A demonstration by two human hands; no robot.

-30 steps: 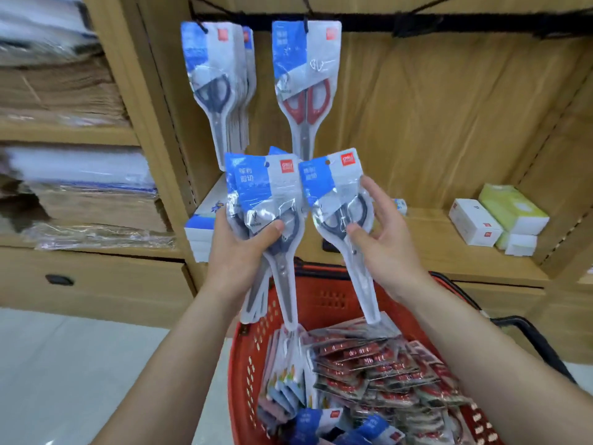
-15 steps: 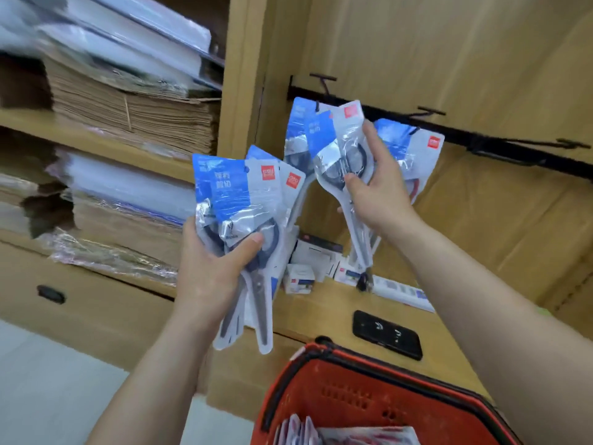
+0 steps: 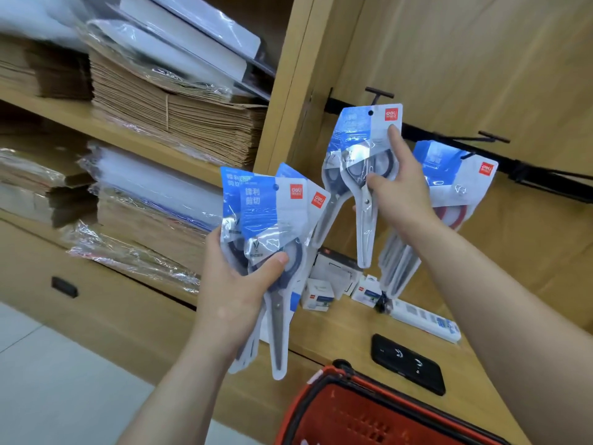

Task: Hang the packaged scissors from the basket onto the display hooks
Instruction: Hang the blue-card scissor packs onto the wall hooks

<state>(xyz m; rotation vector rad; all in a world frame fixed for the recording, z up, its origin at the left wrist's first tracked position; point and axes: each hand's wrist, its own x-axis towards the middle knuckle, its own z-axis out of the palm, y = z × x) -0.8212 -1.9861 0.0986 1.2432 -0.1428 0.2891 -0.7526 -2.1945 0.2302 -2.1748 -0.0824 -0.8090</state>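
My left hand grips a fanned bunch of packaged grey-handled scissors, held upright in front of the shelf post. My right hand pinches one packaged pair of scissors and holds it up, its hang hole just below the tip of the leftmost black display hook. More grey-handled packs hang behind it. Red-handled scissors packs hang on the neighbouring hook to the right. The red basket sits at the bottom edge, its contents out of sight.
A black rail with further bare hooks runs to the right. Small white boxes and a black phone lie on the wooden shelf below. Stacks of brown paper and wrapped sheets fill the shelves to the left.
My right hand has lifted its single pack up from above the basket to the leftmost hook. My left hand rose with its bunch. The view swung up and left, so the basket dropped low.
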